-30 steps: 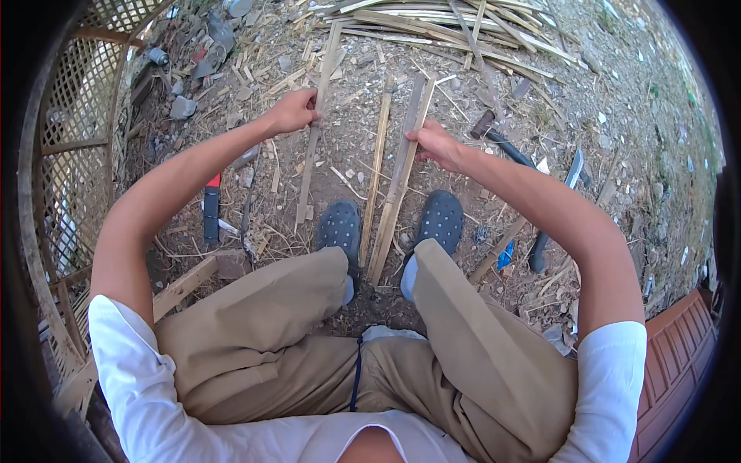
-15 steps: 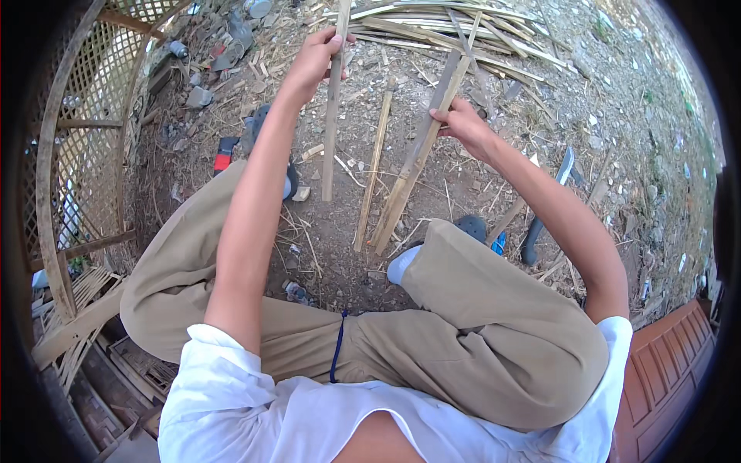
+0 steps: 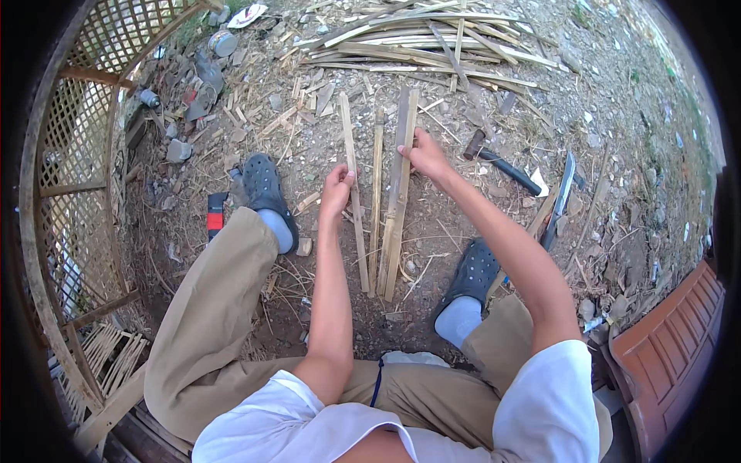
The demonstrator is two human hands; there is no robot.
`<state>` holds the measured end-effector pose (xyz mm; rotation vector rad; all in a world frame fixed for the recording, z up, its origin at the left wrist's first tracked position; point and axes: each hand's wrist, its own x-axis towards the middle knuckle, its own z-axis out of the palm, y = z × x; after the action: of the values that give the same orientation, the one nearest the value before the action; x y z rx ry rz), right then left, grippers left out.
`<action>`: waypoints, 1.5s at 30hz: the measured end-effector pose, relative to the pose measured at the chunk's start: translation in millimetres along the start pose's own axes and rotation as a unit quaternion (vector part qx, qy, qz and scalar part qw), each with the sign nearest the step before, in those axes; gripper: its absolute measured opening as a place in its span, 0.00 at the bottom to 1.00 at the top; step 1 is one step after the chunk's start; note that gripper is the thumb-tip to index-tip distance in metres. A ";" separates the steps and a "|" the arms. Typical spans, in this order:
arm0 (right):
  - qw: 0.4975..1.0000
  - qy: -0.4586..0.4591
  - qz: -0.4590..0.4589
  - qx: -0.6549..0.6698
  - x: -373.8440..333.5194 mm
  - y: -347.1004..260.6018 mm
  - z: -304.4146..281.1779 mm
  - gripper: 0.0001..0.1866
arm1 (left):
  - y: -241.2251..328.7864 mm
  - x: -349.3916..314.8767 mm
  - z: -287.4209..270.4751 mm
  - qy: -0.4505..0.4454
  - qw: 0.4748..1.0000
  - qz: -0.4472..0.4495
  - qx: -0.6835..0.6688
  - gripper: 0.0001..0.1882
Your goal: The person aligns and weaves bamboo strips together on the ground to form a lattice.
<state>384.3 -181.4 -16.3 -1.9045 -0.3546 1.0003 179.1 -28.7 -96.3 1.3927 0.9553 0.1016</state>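
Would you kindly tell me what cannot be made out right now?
Head view:
Right hand: fingertips mostly hidden behind flat grey and tan wooden strips.
Silvery, dark-handled metal blade: handle end hidden by right forearm.
Reddish-brown panelled board: outer part lost in dark lens rim.

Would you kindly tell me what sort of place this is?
Most likely an outdoor yard, perhaps a makeshift work area: it has littered earth ground, a pile of long thin strips and a hammer.

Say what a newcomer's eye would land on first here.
Probably the wooden strips at the centre, the left hand holding the leftmost strip, the right hand gripping the rightmost pair. Next, the heap of strips at the top and the reddish-brown panel at lower right.
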 end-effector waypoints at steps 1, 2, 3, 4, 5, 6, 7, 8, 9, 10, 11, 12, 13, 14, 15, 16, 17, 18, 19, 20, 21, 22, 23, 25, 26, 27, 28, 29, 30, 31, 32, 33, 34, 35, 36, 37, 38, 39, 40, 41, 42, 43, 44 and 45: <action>0.998 0.049 -0.038 -0.007 14.2 18.8 18.8 0.18 | -5.0 9.3 -1.0 -0.019 1.000 0.022 0.010 0.11; 0.993 0.090 -0.076 -0.014 24.8 31.4 35.1 0.18 | -2.8 19.0 -0.7 -0.032 0.998 0.041 0.019 0.10; 0.990 0.114 -0.074 0.029 19.8 32.8 56.2 0.17 | -1.8 19.8 -7.3 -0.044 0.998 0.033 0.023 0.10; 0.986 0.139 -0.067 0.069 9.1 38.4 72.9 0.17 | 1.2 15.3 -8.7 -0.059 0.998 0.020 0.025 0.10; 0.978 0.166 -0.058 0.109 3.3 42.8 81.7 0.17 | 4.4 10.1 -6.5 -0.076 0.997 0.006 0.027 0.11; 0.972 0.188 -0.078 0.120 2.6 52.0 85.5 0.17 | 7.5 6.0 1.2 -0.081 0.996 0.022 0.020 0.11; 0.964 0.210 -0.096 0.130 1.4 65.0 90.7 0.18 | 8.6 4.7 10.4 -0.088 0.995 0.035 0.013 0.11; 0.955 0.234 -0.113 0.140 -0.8 78.4 92.6 0.18 | 10.7 3.6 19.8 -0.096 0.994 0.049 0.006 0.11; 0.955 0.243 -0.122 0.123 -7.1 75.6 100.6 0.22 | 3.9 4.7 12.3 -0.106 0.994 0.001 0.008 0.12; 0.958 0.231 -0.113 0.131 -11.8 74.5 101.1 0.22 | 1.9 2.0 13.4 -0.097 0.995 -0.003 0.036 0.12; 0.960 0.219 -0.105 0.140 -15.1 73.0 101.1 0.23 | 0.1 -1.4 14.7 -0.089 0.994 -0.006 0.064 0.12; 0.962 0.207 -0.102 0.147 -14.8 70.9 96.4 0.23 | 1.1 -1.5 19.0 -0.080 0.993 -0.004 0.091 0.13; 0.969 0.205 -0.102 0.088 -15.2 69.4 91.7 0.24 | 2.7 -0.5 21.4 -0.064 0.992 -0.013 0.110 0.14; 0.971 0.202 -0.101 0.075 -13.9 67.2 88.6 0.24 | 3.7 0.0 25.9 -0.041 0.990 0.009 0.133 0.15; 0.972 0.201 -0.100 0.063 -10.5 67.1 86.2 0.23 | 5.2 1.3 29.7 -0.019 0.987 0.033 0.156 0.16; 0.974 0.199 -0.098 0.051 -9.2 68.2 83.2 0.23 | 6.3 2.2 33.6 0.004 0.982 0.057 0.179 0.16; 0.973 0.193 -0.107 0.067 -10.5 70.9 79.3 0.23 | 6.4 2.2 37.9 0.022 0.983 0.046 0.177 0.22; 0.976 0.191 -0.086 0.064 -11.0 72.6 79.1 0.23 | 7.4 0.3 39.3 0.024 0.985 0.042 0.163 0.22; 0.978 0.189 -0.068 0.062 -11.0 74.4 76.8 0.23 | 10.7 -1.9 44.8 0.026 0.988 0.039 0.149 0.21; 0.980 0.186 -0.050 0.060 -11.0 76.3 74.5 0.22 | 13.7 -4.1 49.6 0.029 0.990 0.037 0.135 0.22; 0.980 0.180 -0.051 0.072 -12.4 74.9 75.7 0.21 | 11.3 -2.2 47.9 0.029 0.984 0.044 0.170 0.23; 0.981 0.173 -0.050 0.066 -12.6 72.9 76.9 0.21 | 8.2 -1.1 46.1 0.028 0.987 0.037 0.151 0.22; 0.983 0.166 -0.049 0.059 -12.5 70.8 78.6 0.20 | 4.7 -0.4 44.1 0.027 0.991 0.030 0.131 0.22; 0.984 0.159 -0.043 0.071 -9.0 78.8 72.9 0.18 | 3.9 0.3 48.4 0.011 0.996 0.022 0.090 0.22; 0.983 0.152 -0.048 0.091 -5.9 81.9 70.9 0.17 | 4.2 1.8 47.7 -0.001 0.997 0.014 0.077 0.22; 0.982 0.143 -0.052 0.112 -4.2 82.0 71.1 0.17 | 3.8 2.9 44.7 -0.012 0.998 0.004 0.064 0.22; 0.980 0.135 -0.056 0.133 -3.2 82.0 73.0 0.16 | 3.4 4.0 41.4 -0.023 0.998 -0.005 0.051 0.22; 0.978 0.123 -0.054 0.162 -2.5 82.2 73.8 0.17 | 3.2 4.7 38.1 -0.028 0.999 0.005 0.040 0.22; 0.977 0.113 -0.056 0.173 -2.3 80.7 74.4 0.17 | 2.6 5.0 36.3 -0.027 0.999 0.004 0.034 0.22; 0.976 0.103 -0.058 0.185 -2.3 79.1 75.2 0.18 | 2.2 5.0 34.2 -0.027 0.999 0.003 0.029 0.22; 0.974 0.094 -0.059 0.197 -2.6 77.7 75.9 0.18 | 1.6 4.5 32.1 -0.027 0.999 0.002 0.024 0.22; 0.975 0.088 -0.047 0.196 -3.3 76.8 75.6 0.18 | 2.4 3.5 30.7 -0.031 0.999 0.004 0.015 0.22; 0.976 0.083 -0.035 0.196 -4.2 76.0 75.5 0.18 | 3.3 2.6 28.8 -0.034 0.999 0.006 0.007 0.22; 0.977 0.078 -0.023 0.196 -5.2 75.3 75.5 0.19 | 4.2 1.5 27.0 -0.038 0.999 0.008 -0.001 0.22; 0.975 0.081 -0.016 0.206 -6.6 72.7 77.1 0.19 | 3.2 1.2 23.3 -0.033 0.999 0.002 0.001 0.21; 0.973 0.084 -0.009 0.216 -8.1 70.2 78.8 0.18 | 2.4 1.5 19.6 -0.028 1.000 -0.004 0.003 0.21; 0.970 0.087 -0.002 0.226 -9.6 67.7 80.7 0.18 | 1.7 1.7 15.3 -0.024 1.000 -0.011 0.005 0.21; 0.975 0.105 -0.014 0.196 -9.6 70.3 79.4 0.18 | 2.7 2.1 13.3 -0.024 1.000 -0.018 -0.001 0.21; 0.978 0.124 -0.026 0.166 -9.1 72.6 78.0 0.18 | 3.9 2.7 9.9 -0.025 0.999 -0.025 -0.008 0.21; 0.980 0.142 -0.038 0.135 -8.5 75.0 76.0 0.18 | 5.1 3.1 7.0 -0.026 0.999 -0.033 -0.014 0.21; 0.982 0.151 -0.037 0.109 -9.1 73.6 74.0 0.18 | 5.8 1.9 2.7 -0.017 0.999 -0.032 -0.017 0.21; 0.983 0.159 -0.036 0.083 -9.8 72.6 69.4 0.18 | 6.4 0.6 -1.0 -0.009 0.999 -0.031 -0.020 0.21; 0.984 0.168 -0.035 0.057 -11.1 71.6 64.7 0.18 | 7.1 -0.6 -4.2 -0.001 0.999 -0.030 -0.024 0.21; 0.982 0.183 -0.036 0.043 -14.5 66.4 61.1 0.18 | 6.6 -0.2 -8.7 0.000 0.998 -0.032 -0.048 0.22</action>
<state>318.4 -188.8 -79.2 -1.9340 -0.1605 0.5904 176.7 -20.5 -89.6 1.2721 0.9817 0.0978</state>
